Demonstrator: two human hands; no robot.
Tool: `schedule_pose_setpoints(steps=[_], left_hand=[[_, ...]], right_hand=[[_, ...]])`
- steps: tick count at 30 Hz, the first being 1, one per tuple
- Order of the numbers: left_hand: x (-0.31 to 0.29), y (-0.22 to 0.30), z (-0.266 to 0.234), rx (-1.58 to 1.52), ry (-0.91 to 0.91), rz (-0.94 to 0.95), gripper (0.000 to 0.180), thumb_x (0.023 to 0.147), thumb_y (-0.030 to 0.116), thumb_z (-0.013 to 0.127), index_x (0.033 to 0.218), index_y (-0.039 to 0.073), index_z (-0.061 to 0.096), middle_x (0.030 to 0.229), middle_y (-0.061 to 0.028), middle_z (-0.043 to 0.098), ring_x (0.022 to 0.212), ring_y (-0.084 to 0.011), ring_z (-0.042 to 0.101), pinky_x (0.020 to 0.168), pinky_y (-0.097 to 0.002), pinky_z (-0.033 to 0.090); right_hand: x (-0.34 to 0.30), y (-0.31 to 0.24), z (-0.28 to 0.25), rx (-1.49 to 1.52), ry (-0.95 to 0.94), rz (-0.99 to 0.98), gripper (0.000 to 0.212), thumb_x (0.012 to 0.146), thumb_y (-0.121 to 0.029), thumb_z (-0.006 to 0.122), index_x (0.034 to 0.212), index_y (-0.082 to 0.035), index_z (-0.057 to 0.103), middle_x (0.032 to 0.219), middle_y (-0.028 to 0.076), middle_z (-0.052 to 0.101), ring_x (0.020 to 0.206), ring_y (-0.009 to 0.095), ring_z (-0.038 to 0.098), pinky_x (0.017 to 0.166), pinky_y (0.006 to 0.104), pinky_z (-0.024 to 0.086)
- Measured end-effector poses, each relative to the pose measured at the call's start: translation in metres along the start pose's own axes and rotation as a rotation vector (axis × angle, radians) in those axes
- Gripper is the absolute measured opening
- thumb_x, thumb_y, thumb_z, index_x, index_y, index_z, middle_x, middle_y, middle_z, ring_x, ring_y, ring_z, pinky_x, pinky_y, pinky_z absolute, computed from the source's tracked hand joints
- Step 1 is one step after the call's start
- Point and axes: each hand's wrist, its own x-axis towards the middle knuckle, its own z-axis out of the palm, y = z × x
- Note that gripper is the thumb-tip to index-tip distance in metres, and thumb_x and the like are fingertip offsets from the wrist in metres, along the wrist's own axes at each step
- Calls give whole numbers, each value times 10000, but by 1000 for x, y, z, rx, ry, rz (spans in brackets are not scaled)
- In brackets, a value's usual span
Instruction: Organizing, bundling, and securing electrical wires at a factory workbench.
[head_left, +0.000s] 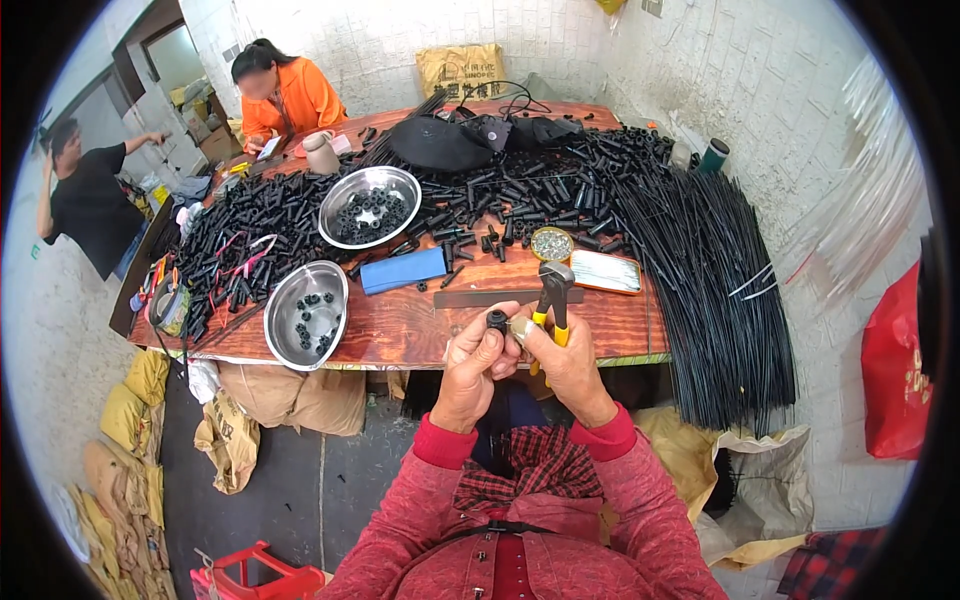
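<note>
My left hand (468, 362) pinches a small round black plastic part (497, 320) over the table's front edge. In my right hand (572, 368) is a pair of end-cutting pincers (556, 282) with yellow handles, jaws pointing up and away. The right thumb and fingertips meet the left fingers beside the part; what lies between them is too small to tell. Beyond the hands, a dark flat bar (480, 298) rests on the reddish wooden table (400, 335). A round tin of small metal pieces (552, 244) and a rectangular tin (606, 272) with a white inside lie past the pincers.
Two steel bowls (282, 318) (408, 180) hold small black parts. A blue box (403, 270) lies between them. Black tubes (250, 210) are heaped behind; long black rods (710, 290) overhang at right. A person in orange (305, 95) sits across; another (95, 205) stands left.
</note>
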Motion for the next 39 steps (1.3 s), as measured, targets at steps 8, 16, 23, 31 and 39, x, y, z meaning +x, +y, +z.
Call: schedule_pose_setpoints(steps=[8,16,23,31,39], left_hand=[[0,-1,1,13,7,12,514,979,282,675,1390,11,530,845,1,623,636,-40,433,582,-201,351],[3,-5,5,65,29,47,453,1005,242,636,1386,12,554,849,19,599,644,-36,408,586,-200,341],[6,-5,-2,69,26,69,475,1012,247,625,1410,5,530,816,30,566,636,-33,394,580,-200,323],[6,3,4,149,28,113,528,1022,280,609,1461,19,477,806,35,543,630,-24,388,570,-188,304],[2,-1,11,261,22,99,465,1031,298,594,1393,13,532,793,30,544,604,-16,374,538,-177,307]], right_hand=[[1,2,-2,-35,-10,-20,128,965,-104,610,1007,13,645,783,11,647,690,62,592,615,228,483],[4,7,2,-386,126,-295,123,880,-73,679,964,13,649,761,65,616,651,144,587,588,300,460],[12,7,-3,-448,59,-278,124,912,-82,666,988,12,637,775,66,609,657,157,570,603,308,459],[-3,-35,-57,-943,-368,-48,148,979,-154,610,970,-7,617,749,75,653,676,181,656,591,347,491],[1,-56,-59,-1145,-513,-59,188,939,-135,619,1078,-10,629,864,179,682,822,336,687,707,425,508]])
